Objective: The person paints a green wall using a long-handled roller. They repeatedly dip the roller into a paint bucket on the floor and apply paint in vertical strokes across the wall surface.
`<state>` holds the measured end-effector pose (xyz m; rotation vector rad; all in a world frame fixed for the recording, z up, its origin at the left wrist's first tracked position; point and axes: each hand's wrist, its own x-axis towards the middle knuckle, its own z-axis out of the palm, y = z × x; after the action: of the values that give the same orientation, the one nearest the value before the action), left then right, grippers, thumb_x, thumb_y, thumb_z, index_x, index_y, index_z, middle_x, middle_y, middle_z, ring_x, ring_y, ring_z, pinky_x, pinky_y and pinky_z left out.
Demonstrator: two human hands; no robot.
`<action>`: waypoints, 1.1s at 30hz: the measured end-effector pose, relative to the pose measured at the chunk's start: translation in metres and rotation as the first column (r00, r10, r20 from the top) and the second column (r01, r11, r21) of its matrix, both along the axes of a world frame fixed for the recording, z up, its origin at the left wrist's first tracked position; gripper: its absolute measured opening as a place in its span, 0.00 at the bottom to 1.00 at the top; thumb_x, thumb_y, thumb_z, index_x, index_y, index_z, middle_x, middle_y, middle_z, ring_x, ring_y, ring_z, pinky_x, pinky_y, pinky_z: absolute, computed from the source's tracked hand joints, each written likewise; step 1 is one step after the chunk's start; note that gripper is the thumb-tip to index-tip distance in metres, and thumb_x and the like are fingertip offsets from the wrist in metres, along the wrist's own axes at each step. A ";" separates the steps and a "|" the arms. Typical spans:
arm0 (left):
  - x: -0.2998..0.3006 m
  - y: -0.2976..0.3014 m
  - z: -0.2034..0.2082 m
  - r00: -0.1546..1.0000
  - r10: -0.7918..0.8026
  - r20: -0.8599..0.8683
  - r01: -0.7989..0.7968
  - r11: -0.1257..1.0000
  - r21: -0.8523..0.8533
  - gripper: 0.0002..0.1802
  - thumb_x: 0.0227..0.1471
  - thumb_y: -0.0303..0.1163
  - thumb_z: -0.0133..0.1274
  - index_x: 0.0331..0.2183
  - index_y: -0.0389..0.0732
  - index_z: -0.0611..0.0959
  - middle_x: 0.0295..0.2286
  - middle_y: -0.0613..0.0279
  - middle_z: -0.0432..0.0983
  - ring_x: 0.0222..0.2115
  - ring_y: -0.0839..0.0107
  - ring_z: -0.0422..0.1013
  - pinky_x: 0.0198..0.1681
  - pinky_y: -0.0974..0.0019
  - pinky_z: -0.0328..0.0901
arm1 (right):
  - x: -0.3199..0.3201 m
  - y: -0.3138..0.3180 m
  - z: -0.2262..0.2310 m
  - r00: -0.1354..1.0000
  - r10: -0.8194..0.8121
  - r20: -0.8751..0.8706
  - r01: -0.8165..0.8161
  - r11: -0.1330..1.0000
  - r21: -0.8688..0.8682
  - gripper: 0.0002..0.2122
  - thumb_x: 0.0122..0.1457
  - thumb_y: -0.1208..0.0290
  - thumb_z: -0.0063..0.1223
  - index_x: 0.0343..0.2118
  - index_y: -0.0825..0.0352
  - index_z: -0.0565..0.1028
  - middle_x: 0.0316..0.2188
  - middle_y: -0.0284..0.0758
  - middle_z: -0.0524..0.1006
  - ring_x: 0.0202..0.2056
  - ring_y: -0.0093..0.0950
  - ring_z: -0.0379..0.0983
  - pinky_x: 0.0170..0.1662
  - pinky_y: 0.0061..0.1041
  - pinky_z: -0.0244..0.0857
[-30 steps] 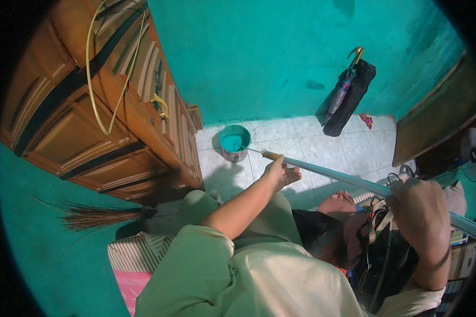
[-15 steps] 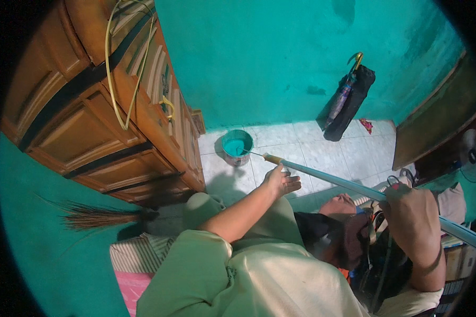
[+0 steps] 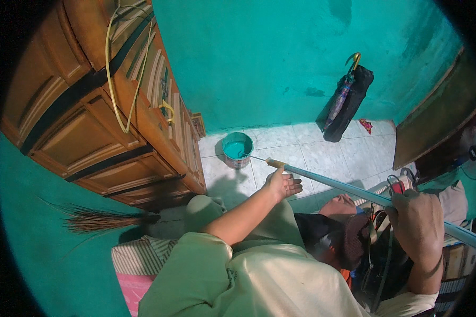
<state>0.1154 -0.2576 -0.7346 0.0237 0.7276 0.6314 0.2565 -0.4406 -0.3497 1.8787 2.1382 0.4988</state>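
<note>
My right hand (image 3: pixel 418 224) is closed round a long pale grey pole (image 3: pixel 336 184), which slopes from the right edge down toward the bucket. Near the pole's far end, at a yellow-brown grip (image 3: pixel 275 163), my left hand (image 3: pixel 283 186) lies with its fingers stretched out and apart. Its thumb is up against the pole beside that grip. A thin bent metal rod (image 3: pixel 256 157) runs from the grip into a small bucket (image 3: pixel 237 162) on the tiled floor. Teal liquid that looks like paint fills part of the bucket. What sits at the rod's tip is hidden in it.
A wooden cabinet (image 3: pixel 111 142) stands at the left, a yellow hanger (image 3: pixel 111 79) hooked on it. A stick broom (image 3: pixel 100 218) lies below. Umbrellas (image 3: pixel 346 105) lean on the teal wall (image 3: pixel 259 63). Bags and clothes (image 3: pixel 333 232) pile up at my right, near a wooden panel (image 3: pixel 439 113).
The pole and its grip have shifted slightly right and down, and the rod sits a little differently in the bucket. Both hands keep nearly the same pose.
</note>
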 end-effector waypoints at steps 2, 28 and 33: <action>0.001 -0.001 0.000 1.000 0.003 -0.008 -0.003 1.000 0.005 0.36 0.64 0.55 0.35 0.52 0.27 0.63 0.44 0.34 0.71 0.43 0.42 0.72 0.48 0.41 0.70 | 0.000 -0.001 -0.003 1.000 0.011 -0.015 -0.011 1.000 0.016 0.05 0.47 0.73 0.58 0.19 0.66 0.76 0.18 0.44 0.75 0.23 0.43 0.75 0.26 0.38 0.67; 0.075 -0.084 0.007 0.930 -0.335 0.151 0.312 0.938 0.153 0.13 0.65 0.34 0.42 0.43 0.33 0.70 0.42 0.46 0.74 0.45 0.50 0.74 0.50 0.46 0.72 | 0.056 -0.160 -0.037 0.759 -0.470 -0.451 0.544 0.838 0.042 0.15 0.32 0.79 0.67 0.28 0.70 0.79 0.26 0.45 0.73 0.30 0.47 0.72 0.32 0.38 0.65; 0.082 -0.113 0.018 0.908 -0.378 0.180 0.347 0.920 0.182 0.13 0.65 0.33 0.43 0.43 0.32 0.71 0.41 0.46 0.74 0.45 0.50 0.74 0.51 0.48 0.72 | 0.059 -0.201 -0.045 0.658 -0.553 -0.511 0.656 0.754 0.029 0.15 0.29 0.81 0.66 0.27 0.71 0.79 0.25 0.44 0.73 0.29 0.45 0.73 0.33 0.35 0.65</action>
<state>0.1973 -0.3709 -0.7169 0.2206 0.4511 0.3197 0.3158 -0.6411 -0.3945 2.9196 1.5219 0.1119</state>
